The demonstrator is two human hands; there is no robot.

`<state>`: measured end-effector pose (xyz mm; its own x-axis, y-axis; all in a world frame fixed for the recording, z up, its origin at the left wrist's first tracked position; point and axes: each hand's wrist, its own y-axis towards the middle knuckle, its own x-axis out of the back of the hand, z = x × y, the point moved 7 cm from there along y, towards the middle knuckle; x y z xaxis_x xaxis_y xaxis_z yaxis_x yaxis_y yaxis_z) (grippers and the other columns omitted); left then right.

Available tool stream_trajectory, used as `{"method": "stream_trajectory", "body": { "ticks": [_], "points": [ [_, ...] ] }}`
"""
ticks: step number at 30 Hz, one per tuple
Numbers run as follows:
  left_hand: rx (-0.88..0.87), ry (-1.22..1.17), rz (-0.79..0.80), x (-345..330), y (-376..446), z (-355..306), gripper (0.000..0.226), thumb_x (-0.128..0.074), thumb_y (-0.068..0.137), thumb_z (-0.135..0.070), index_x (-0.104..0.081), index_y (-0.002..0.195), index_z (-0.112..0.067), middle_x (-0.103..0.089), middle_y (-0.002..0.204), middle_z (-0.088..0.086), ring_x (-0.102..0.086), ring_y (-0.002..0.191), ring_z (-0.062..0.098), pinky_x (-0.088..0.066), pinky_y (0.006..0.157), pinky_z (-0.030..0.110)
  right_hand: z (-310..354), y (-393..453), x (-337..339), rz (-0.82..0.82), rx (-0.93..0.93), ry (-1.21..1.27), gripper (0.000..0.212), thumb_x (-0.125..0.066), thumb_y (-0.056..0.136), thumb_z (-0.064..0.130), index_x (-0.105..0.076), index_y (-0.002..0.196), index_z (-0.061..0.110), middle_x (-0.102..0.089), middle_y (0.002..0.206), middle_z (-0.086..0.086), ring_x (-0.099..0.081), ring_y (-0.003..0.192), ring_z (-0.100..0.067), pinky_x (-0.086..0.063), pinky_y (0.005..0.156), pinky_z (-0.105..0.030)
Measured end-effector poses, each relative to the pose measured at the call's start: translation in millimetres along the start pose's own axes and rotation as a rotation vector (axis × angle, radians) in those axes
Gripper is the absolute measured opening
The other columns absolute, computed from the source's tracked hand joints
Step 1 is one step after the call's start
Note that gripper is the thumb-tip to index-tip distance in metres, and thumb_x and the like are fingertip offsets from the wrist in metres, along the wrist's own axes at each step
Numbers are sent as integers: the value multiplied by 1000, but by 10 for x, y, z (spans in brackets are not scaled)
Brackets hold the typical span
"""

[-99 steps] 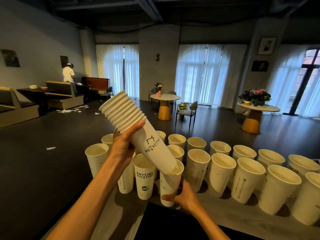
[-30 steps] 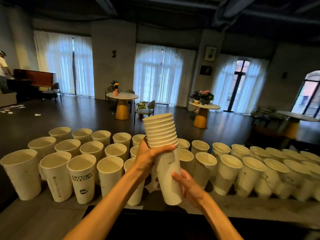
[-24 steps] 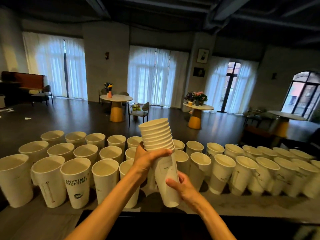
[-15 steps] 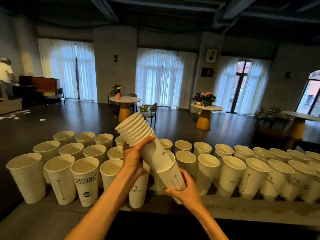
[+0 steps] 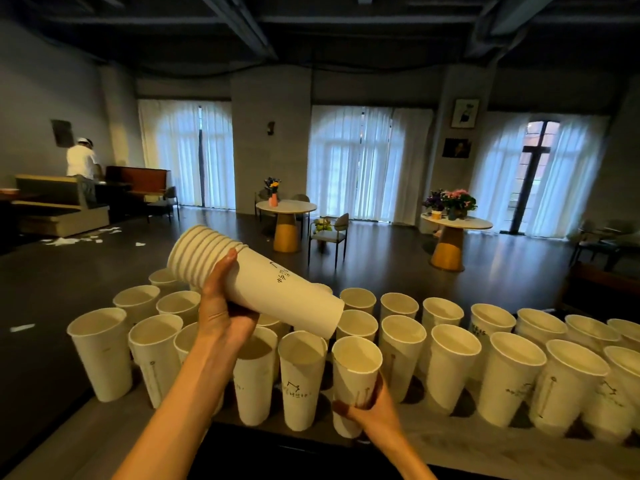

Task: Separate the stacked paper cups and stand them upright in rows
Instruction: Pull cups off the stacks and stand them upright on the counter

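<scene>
My left hand (image 5: 221,313) grips a stack of nested white paper cups (image 5: 256,278), held nearly level above the table with the rims pointing left. My right hand (image 5: 372,408) holds a single white cup (image 5: 353,379) upright, low at the front of the table, apart from the stack. Several loose white cups (image 5: 450,368) stand upright in rows across the grey table (image 5: 467,445), from far left to far right.
The table's front edge runs just below my hands. Behind the cups lies dark floor with two round tables (image 5: 285,220) carrying flowers, a chair (image 5: 329,233), benches at the left and a person in white (image 5: 81,161) far off.
The bottom cup has come off the stack and is now upright in my right hand. My left hand has tipped the stack further toward level and lifted it. The view has swung left.
</scene>
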<state>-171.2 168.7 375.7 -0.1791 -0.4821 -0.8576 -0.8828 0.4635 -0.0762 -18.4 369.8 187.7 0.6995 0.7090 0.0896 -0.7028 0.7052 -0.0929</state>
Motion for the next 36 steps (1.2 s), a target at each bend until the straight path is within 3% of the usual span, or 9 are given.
{"method": "stream_trajectory", "body": {
  "ticks": [2, 5, 10, 14, 17, 22, 27, 32, 36],
  "points": [
    [17, -10, 14, -18, -57, 91, 64, -86, 54, -29, -63, 113, -17, -75, 102, 7, -65, 110, 27, -57, 88, 49, 9, -30, -2, 16, -9, -14, 128, -96, 33, 43, -33, 143, 27, -49, 143, 0, -44, 134, -23, -37, 112, -49],
    [71, 10, 61, -58, -153, 314, 63, -86, 50, -29, -65, 108, -16, -78, 89, 7, -67, 107, 28, -52, 96, 52, -14, -135, 135, 64, -68, 44, 111, -97, 46, 20, -39, 140, 28, -50, 138, 6, -43, 133, -20, -37, 110, -48],
    [264, 36, 234, -163, -371, 899, 112, -101, 29, -27, -62, 133, -13, -70, 125, 11, -64, 119, 28, -49, 104, 51, 57, -419, 753, -99, -7, 238, 68, -78, 72, 6, -49, 132, 13, -63, 116, -10, -61, 110, -23, -51, 98, -42],
    [388, 74, 267, -244, -553, 1362, 105, -101, 20, -28, -68, 119, -13, -76, 108, 10, -74, 94, 25, -60, 81, 44, 362, -718, 1154, -373, 121, 230, 24, -66, 88, 25, -63, 107, 11, -69, 102, -9, -63, 96, -20, -52, 75, -25],
    [414, 128, 322, -327, -663, 1561, 98, -99, 20, -27, -69, 112, -13, -76, 100, 10, -74, 85, 23, -61, 79, 44, 597, -829, 1199, -307, 100, 207, 56, -55, 84, 59, -70, 106, 10, -72, 103, -12, -66, 99, -25, -50, 79, -29],
    [409, 203, 327, -249, -733, 1674, 88, -90, 45, -24, -65, 128, -8, -69, 120, 18, -66, 102, 29, -54, 95, 49, 715, -1067, 788, 301, -51, 226, 73, -46, 88, 70, -56, 132, 13, -66, 116, -21, -61, 100, -41, -53, 80, -43],
    [377, 226, 341, -175, -802, 1689, 86, -86, 45, -24, -65, 127, -8, -63, 131, 21, -62, 108, 32, -48, 104, 54, 642, -1208, 770, 307, -24, 79, 77, -75, 70, 62, -56, 125, 12, -70, 106, -16, -67, 86, -30, -59, 70, -35],
    [311, 369, 396, -175, -906, 1690, 85, -83, 43, -31, -66, 123, -9, -72, 116, 16, -67, 99, 28, -55, 92, 46, 527, -1165, 889, 176, 57, -45, 71, -80, 59, 64, -66, 118, 26, -69, 118, -4, -66, 107, -24, -55, 90, -38],
    [256, 398, 450, -276, -955, 1677, 75, -83, 41, -29, -69, 112, -10, -74, 102, 12, -69, 90, 24, -56, 84, 43, 597, -1151, 932, 182, 146, -97, 54, -83, 66, 42, -65, 116, 35, -69, 117, 5, -64, 111, -14, -54, 86, -29]
  ]
}}
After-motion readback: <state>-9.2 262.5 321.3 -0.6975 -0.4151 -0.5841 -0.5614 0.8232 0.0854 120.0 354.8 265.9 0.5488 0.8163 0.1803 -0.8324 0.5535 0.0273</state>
